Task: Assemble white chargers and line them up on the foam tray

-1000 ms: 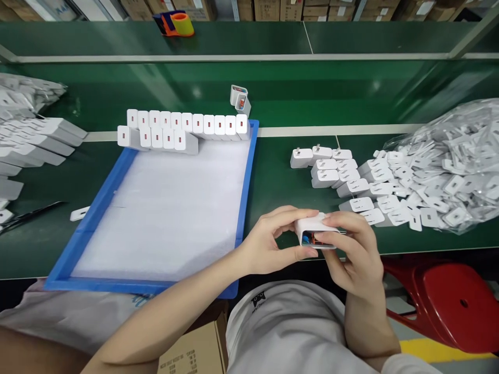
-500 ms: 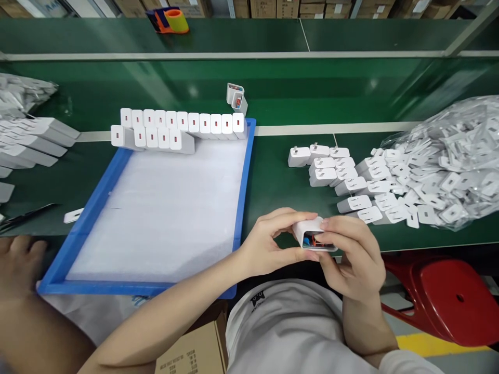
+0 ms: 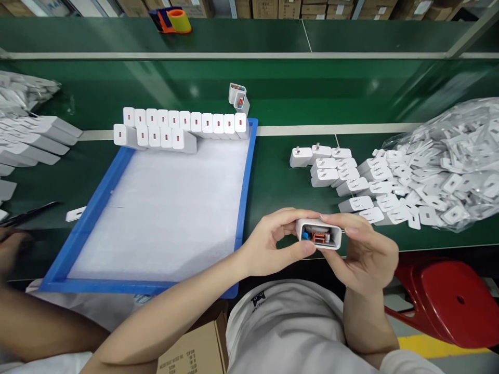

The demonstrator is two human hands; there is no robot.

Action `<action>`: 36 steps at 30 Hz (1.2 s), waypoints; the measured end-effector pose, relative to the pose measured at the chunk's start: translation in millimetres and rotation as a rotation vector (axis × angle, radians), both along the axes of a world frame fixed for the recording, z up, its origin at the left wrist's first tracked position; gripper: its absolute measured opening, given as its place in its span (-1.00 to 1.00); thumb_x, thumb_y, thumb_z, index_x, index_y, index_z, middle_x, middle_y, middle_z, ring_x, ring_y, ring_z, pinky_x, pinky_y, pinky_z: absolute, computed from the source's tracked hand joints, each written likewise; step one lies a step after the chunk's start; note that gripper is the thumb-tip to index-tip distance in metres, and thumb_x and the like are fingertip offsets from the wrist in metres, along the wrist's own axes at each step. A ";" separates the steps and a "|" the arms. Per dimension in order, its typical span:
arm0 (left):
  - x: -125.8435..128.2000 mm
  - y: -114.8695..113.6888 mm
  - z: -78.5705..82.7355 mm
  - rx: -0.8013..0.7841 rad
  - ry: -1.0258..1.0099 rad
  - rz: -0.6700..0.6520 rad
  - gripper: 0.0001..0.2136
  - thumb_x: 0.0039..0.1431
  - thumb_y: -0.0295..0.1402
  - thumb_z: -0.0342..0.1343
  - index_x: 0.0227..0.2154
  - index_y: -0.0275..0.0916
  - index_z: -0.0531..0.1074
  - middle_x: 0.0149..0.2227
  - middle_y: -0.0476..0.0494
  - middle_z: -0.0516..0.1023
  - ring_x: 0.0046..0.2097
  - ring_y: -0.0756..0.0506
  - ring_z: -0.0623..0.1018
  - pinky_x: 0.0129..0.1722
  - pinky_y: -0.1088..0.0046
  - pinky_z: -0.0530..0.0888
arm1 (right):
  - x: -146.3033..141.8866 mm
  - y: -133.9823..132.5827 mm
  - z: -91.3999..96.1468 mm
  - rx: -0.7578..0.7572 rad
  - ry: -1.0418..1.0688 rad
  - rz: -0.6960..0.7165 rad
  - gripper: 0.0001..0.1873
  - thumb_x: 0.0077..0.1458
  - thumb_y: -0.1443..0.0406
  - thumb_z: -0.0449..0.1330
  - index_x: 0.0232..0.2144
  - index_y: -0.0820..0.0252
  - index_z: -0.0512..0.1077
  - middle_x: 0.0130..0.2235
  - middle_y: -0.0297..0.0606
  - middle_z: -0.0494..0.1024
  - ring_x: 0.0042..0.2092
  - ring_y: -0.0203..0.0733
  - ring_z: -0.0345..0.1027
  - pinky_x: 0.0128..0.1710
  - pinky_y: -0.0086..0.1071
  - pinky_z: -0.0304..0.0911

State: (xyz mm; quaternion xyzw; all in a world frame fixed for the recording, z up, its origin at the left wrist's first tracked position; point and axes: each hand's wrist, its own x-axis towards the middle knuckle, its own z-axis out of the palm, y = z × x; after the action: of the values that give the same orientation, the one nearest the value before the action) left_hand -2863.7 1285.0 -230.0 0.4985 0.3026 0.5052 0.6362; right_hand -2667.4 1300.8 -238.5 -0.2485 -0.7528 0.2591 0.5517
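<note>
Between my two hands is a white charger housing (image 3: 338, 235), its hollow end turned up toward me, with orange, blue and metal parts showing inside. My left hand (image 3: 275, 241) grips its left end between thumb and fingers. My right hand (image 3: 360, 252) pinches the right end, index finger along the top edge and thumb below. Ahead and to the right stand several white chargers (image 3: 325, 177) with metal prongs. To the left, two rows of white chargers (image 3: 175, 120) with small red ports line the far side of a blue-framed tray (image 3: 244, 197).
A plastic bag of white parts (image 3: 448, 166) spills open at right. Two open housings (image 3: 240, 101) stand behind the tray. A tape dispenser (image 3: 171, 21) sits on the shelf. At left are a co-worker's hand (image 3: 10, 252), tweezers (image 3: 29, 214) and stacked housings (image 3: 42, 135). A red stool (image 3: 448, 301) is at right.
My right fingers have come out of the housing's opening and now hold its right end. The opening faces me more fully. The co-worker's hand at left has shifted and curled.
</note>
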 end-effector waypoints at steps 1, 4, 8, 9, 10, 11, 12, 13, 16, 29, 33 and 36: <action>-0.3 -0.1 0.8 -0.023 -0.016 -0.005 -0.66 0.22 -0.20 0.31 0.01 -0.21 0.57 -0.05 -0.21 0.58 -0.07 -0.08 0.59 -0.03 0.46 0.56 | 0.2 0.6 -0.9 0.010 -0.012 0.000 -0.27 -0.03 0.65 0.30 0.15 0.06 0.36 0.02 -0.13 0.61 -0.02 -0.03 0.54 -0.07 -0.07 0.48; -0.6 -0.4 4.4 -0.122 0.002 0.002 -0.71 0.28 -0.18 0.24 -0.07 -0.26 0.57 -0.13 -0.19 0.60 -0.13 -0.06 0.60 -0.10 0.49 0.57 | -1.0 2.4 -2.8 0.063 -0.075 -0.001 -0.32 0.01 0.61 0.30 0.13 0.02 0.35 -0.02 -0.18 0.64 -0.04 -0.08 0.55 -0.11 -0.14 0.50; -0.6 0.2 9.1 -0.118 0.116 0.015 -0.75 0.27 -0.29 0.25 -0.05 -0.29 0.56 -0.14 -0.19 0.57 -0.13 -0.05 0.57 -0.11 0.50 0.55 | -4.7 4.6 -4.7 0.129 -0.143 -0.038 -0.45 0.08 0.55 0.29 0.07 0.03 0.37 -0.08 -0.20 0.66 -0.08 -0.10 0.56 -0.17 -0.19 0.50; -0.8 0.5 9.8 -0.094 0.146 0.024 -0.74 0.27 -0.31 0.24 -0.04 -0.31 0.56 -0.15 -0.20 0.55 -0.12 -0.05 0.57 -0.10 0.49 0.55 | -5.6 4.8 -5.3 0.142 -0.153 -0.053 -0.49 0.09 0.54 0.28 0.04 0.04 0.38 -0.08 -0.20 0.66 -0.08 -0.11 0.56 -0.17 -0.21 0.50; -1.0 0.9 10.3 -0.072 0.173 0.034 -0.74 0.26 -0.32 0.24 -0.03 -0.32 0.55 -0.16 -0.20 0.54 -0.13 -0.05 0.56 -0.10 0.49 0.54 | -6.5 4.8 -6.1 0.157 -0.164 -0.065 -0.52 0.09 0.54 0.28 0.02 0.06 0.39 -0.08 -0.19 0.66 -0.08 -0.13 0.55 -0.18 -0.22 0.49; -1.3 1.2 10.5 -0.055 0.193 0.043 -0.74 0.26 -0.34 0.23 -0.03 -0.33 0.55 -0.18 -0.20 0.52 -0.14 -0.05 0.56 -0.10 0.48 0.54 | -7.3 4.6 -7.2 0.175 -0.173 -0.076 -0.55 0.09 0.54 0.29 -0.02 0.07 0.40 -0.08 -0.19 0.67 -0.09 -0.14 0.55 -0.18 -0.24 0.48; -1.4 1.5 10.2 -0.041 0.208 0.049 -0.74 0.27 -0.35 0.22 -0.03 -0.35 0.55 -0.18 -0.21 0.51 -0.15 -0.05 0.55 -0.09 0.48 0.54 | -8.1 4.4 -8.4 0.194 -0.180 -0.086 -0.58 0.09 0.54 0.29 -0.05 0.07 0.41 -0.08 -0.19 0.67 -0.10 -0.15 0.55 -0.18 -0.26 0.47; -1.6 1.8 9.5 -0.032 0.219 0.051 -0.74 0.27 -0.35 0.21 -0.03 -0.36 0.54 -0.18 -0.22 0.51 -0.14 -0.05 0.55 -0.08 0.47 0.53 | -8.7 4.1 -10.0 0.205 -0.183 -0.097 -0.60 0.09 0.54 0.29 -0.07 0.07 0.42 -0.08 -0.20 0.67 -0.11 -0.16 0.55 -0.19 -0.27 0.47; -1.9 3.0 5.1 -0.020 0.260 0.058 -0.74 0.28 -0.33 0.19 -0.03 -0.35 0.53 -0.14 -0.25 0.50 -0.12 -0.08 0.55 -0.08 0.45 0.52 | -10.6 3.9 -15.3 0.179 -0.167 -0.110 -0.54 0.06 0.56 0.32 -0.04 0.06 0.41 -0.07 -0.20 0.67 -0.13 -0.16 0.54 -0.19 -0.26 0.46; 5.6 7.4 -5.6 -0.457 0.126 -0.050 -0.57 0.20 -0.04 0.29 -0.01 -0.23 0.55 -0.08 -0.19 0.64 -0.14 -0.11 0.60 -0.05 0.36 0.52 | 51.6 15.4 5.4 0.013 -0.303 -0.160 -0.46 0.17 0.28 0.35 0.18 0.12 0.36 0.12 -0.04 0.53 0.15 0.06 0.45 0.10 -0.01 0.44; 4.8 8.1 -4.6 -0.538 0.085 -0.022 -0.56 0.19 -0.02 0.29 0.00 -0.21 0.57 -0.09 -0.19 0.63 -0.17 -0.10 0.60 -0.05 0.34 0.49 | 138.2 39.5 -23.3 -0.039 -0.424 -1.034 -0.71 0.28 0.23 0.14 -0.04 0.22 0.51 -0.08 -0.02 0.61 -0.10 0.01 0.53 -0.07 -0.07 0.47; 4.1 10.0 -1.4 -0.562 0.049 -0.001 -0.55 0.19 0.00 0.28 -0.01 -0.22 0.58 -0.11 -0.19 0.61 -0.18 -0.10 0.59 -0.06 0.32 0.48 | 179.6 56.3 -47.9 -0.115 -0.594 -1.047 -0.75 0.19 0.24 0.15 -0.27 0.23 0.59 -0.21 -0.01 0.64 -0.16 0.10 0.52 -0.06 0.01 0.40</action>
State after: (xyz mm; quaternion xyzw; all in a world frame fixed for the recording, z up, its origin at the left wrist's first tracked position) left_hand -2859.7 1294.9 -231.4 0.3149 0.4457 0.3889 0.7423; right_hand -2487.8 1357.1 -286.5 -0.6773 -0.6371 -0.0871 0.3576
